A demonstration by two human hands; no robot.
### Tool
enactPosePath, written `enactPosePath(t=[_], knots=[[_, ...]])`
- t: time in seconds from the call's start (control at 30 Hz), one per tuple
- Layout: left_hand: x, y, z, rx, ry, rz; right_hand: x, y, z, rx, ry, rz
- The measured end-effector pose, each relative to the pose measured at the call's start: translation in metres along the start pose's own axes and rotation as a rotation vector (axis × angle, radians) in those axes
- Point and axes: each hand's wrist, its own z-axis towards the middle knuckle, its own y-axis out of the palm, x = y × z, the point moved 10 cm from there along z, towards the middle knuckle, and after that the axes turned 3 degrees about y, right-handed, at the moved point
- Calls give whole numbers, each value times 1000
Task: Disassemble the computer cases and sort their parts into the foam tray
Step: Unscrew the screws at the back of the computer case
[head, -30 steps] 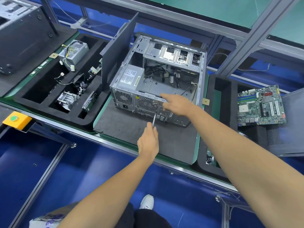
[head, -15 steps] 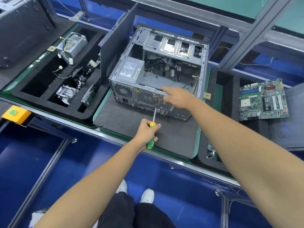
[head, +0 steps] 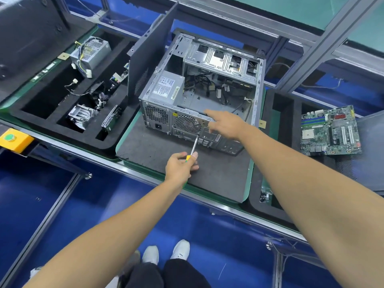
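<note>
Left hand: the left hand (head: 180, 166) has its grip curled tight round the yellow-and-green handle of a screwdriver (head: 192, 149), low in front of the case.
Screwdriver: its metal shaft slants up and away from the hand, the tip meeting the rear panel just below the round fan grille (head: 187, 124).
Right hand: the right hand (head: 225, 124) reaches across from the right, index finger straight and lying along the top rear edge of the case; the other fingers are bent under and I cannot tell whether they pinch anything.
Computer case: the computer case (head: 199, 92) lies open side up on a dark grey mat (head: 158, 150) in the middle of the desk, rear panel towards the person.
Power supply: a silver power supply (head: 168, 88) with a label sits inside the case's near left corner, loose cables beside it.
Side panel: a dark side panel (head: 149, 57) stands upright against the case's left side.
Foam tray: the black foam tray (head: 62, 100) left of the mat holds another power supply (head: 90, 55), a finned heatsink (head: 81, 116) and a drive (head: 111, 119) in separate compartments.
Motherboard: a green motherboard (head: 330, 132) rests on the foam on the right.
</note>
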Motion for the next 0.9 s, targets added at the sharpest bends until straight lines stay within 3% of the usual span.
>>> enactPosePath(t=[0.27, 0.47, 0.57, 0.9], knots=[[20, 20, -9, -168, -17, 62, 6, 0, 6, 32, 13, -19], [20, 9, -6, -130, 51, 184, 10, 3, 14, 54, 28, -75], [17, 2, -1, -77, 108, 135, 13, 4, 18, 56, 27, -92], [9, -3, -9, -5, 103, 218, 18, 7, 22, 42, 38, -60]])
